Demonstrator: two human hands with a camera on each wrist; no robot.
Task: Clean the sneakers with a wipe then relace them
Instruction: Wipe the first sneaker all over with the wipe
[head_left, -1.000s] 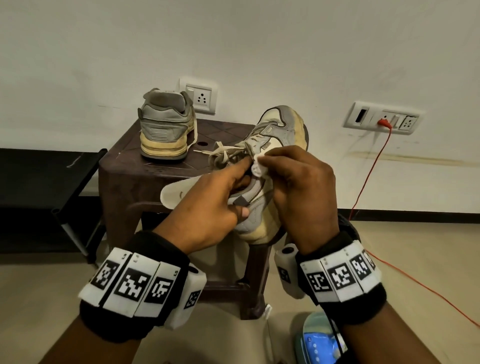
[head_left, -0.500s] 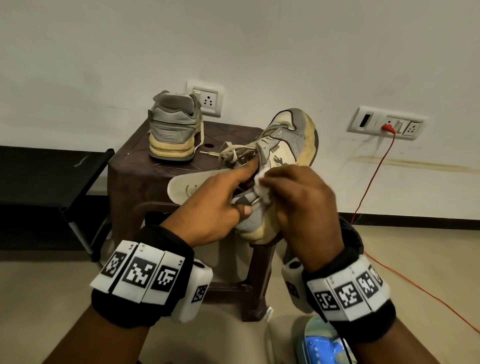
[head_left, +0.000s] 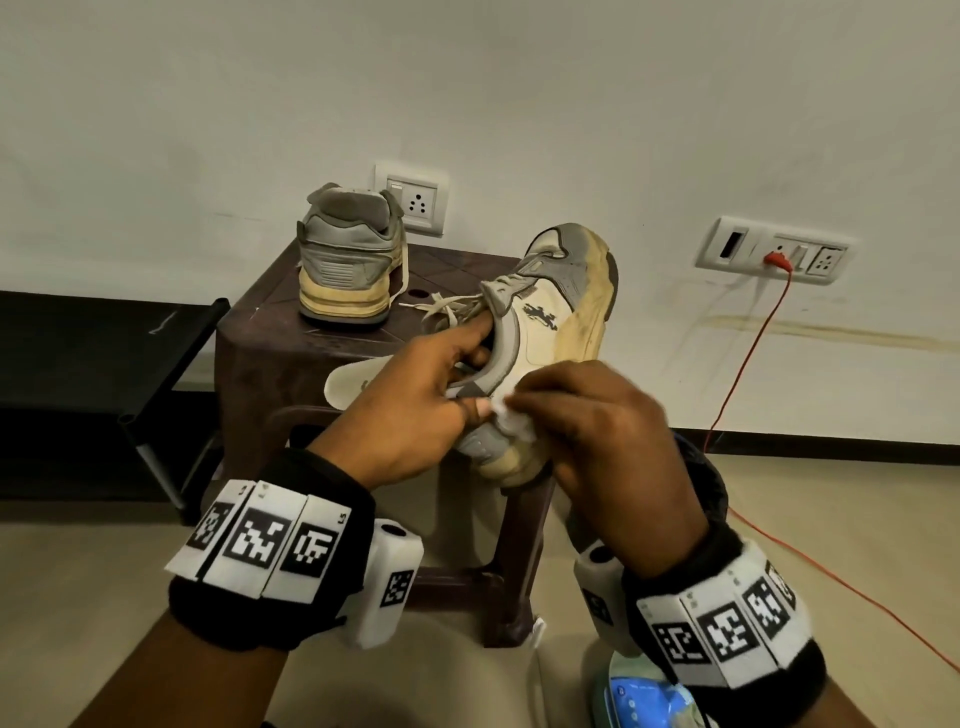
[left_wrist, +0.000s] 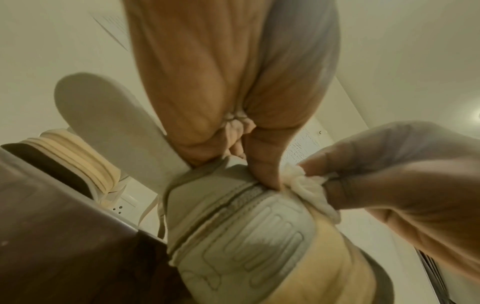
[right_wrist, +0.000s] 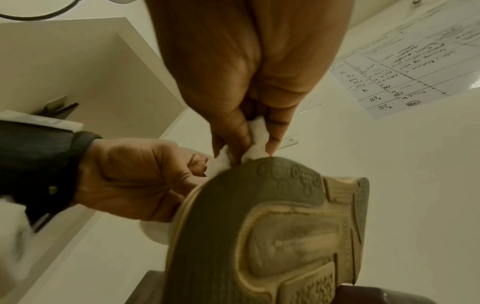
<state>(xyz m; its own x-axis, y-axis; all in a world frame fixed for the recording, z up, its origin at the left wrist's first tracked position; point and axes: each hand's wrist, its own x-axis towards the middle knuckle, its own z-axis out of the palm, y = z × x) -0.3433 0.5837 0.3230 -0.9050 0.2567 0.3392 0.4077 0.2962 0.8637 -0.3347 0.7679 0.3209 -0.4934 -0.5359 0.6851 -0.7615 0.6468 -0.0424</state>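
Note:
My left hand (head_left: 415, 400) grips a cream and grey sneaker (head_left: 550, 322) by its collar, fingers inside the opening and thumb (left_wrist: 262, 164) on the heel, toe pointing up and away. My right hand (head_left: 587, 426) pinches a crumpled white wipe (head_left: 511, 418) and presses it on the sneaker's heel side (left_wrist: 311, 193). From the right wrist the wipe (right_wrist: 255, 133) sits at the edge of the sole (right_wrist: 272, 226). Loose laces (head_left: 447, 306) hang at the tongue. The second sneaker (head_left: 348, 265) stands on the brown stool (head_left: 270, 353), heel toward me.
A white insole (head_left: 353, 384) lies on the stool's front. Wall sockets (head_left: 415, 200) sit behind the stool; a red cable (head_left: 748, 343) runs from the right socket panel across the floor. A black rack (head_left: 104, 374) stands at left. A blue wipes pack (head_left: 649, 701) lies below my right wrist.
The sneaker has turned so its side faces me. My right hand with the wipe has slid down from near the laces to the heel area.

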